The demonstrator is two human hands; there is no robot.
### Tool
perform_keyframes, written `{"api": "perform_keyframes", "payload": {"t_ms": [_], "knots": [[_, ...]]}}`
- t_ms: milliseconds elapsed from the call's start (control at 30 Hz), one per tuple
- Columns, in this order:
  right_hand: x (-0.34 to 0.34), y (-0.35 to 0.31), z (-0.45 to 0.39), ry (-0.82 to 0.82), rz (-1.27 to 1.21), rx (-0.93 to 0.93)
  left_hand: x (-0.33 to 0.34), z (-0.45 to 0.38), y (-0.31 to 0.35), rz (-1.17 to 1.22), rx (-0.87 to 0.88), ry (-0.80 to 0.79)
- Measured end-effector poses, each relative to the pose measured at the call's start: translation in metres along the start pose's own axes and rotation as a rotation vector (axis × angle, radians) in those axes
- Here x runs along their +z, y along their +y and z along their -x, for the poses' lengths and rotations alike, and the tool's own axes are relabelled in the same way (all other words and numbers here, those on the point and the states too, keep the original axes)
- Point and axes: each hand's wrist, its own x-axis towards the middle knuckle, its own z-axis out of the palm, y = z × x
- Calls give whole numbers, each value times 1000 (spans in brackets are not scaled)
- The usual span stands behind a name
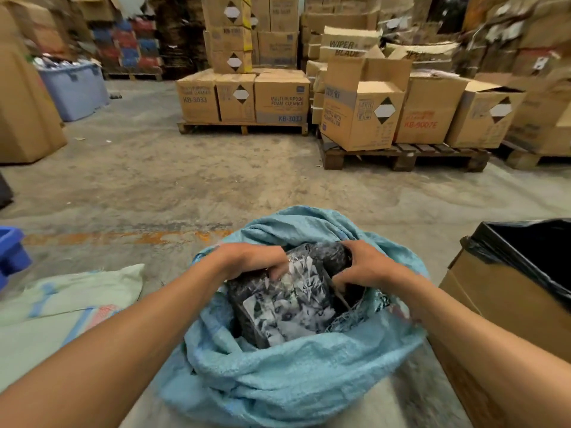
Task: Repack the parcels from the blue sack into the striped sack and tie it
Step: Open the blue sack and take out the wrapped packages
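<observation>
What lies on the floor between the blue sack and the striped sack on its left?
Bare concrete floor, in the head view; the left forearm crosses above the gap between blue sack and striped sack.

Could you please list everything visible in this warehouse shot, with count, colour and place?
blue sack: one, light blue, open on the floor, centre foreground.
parcels: several, exact count unclear, black and white wrapping, inside the blue sack.
striped sack: one, pale green with blue and red stripes, flat on the floor at left.
lined box: one, brown cardboard with black liner, right foreground.
cardboard cartons: many, brown, stacked on the pallets behind.
wooden pallets: at least two, brown, under the cartons.
plastic tub: one, pale blue, far left.
blue bin: one, left edge.
left hand: grip on a parcel.
right hand: grip on a parcel.
</observation>
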Motion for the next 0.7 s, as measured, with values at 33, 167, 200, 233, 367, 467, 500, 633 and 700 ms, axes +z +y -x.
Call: {"api": "perform_keyframes", "payload": {"t_ms": [33,167,200,233,367,467,500,633,700], "knots": [[-10,-5,6,20,-73,-11,-5,10,1,43,43,37],[-32,-28,33,96,-441,-26,-24,48,-9,205,141,159],[-36,-34,37,109,-521,-23,-27,60,-11,256,140,180],[-38,-41,41,132,-578,-22,-32,71,-14,323,134,208],[-50,-69,55,248,-798,66,-48,112,-28,643,120,371],[-61,-90,73,276,-851,-27,-51,143,-29,698,127,496],[-64,-98,77,289,-830,-71,-50,150,-27,668,127,520],[-47,-129,104,223,-577,-238,-25,186,-42,389,155,691],[-23,-138,118,172,-548,-265,-7,198,-62,255,89,785]]}}
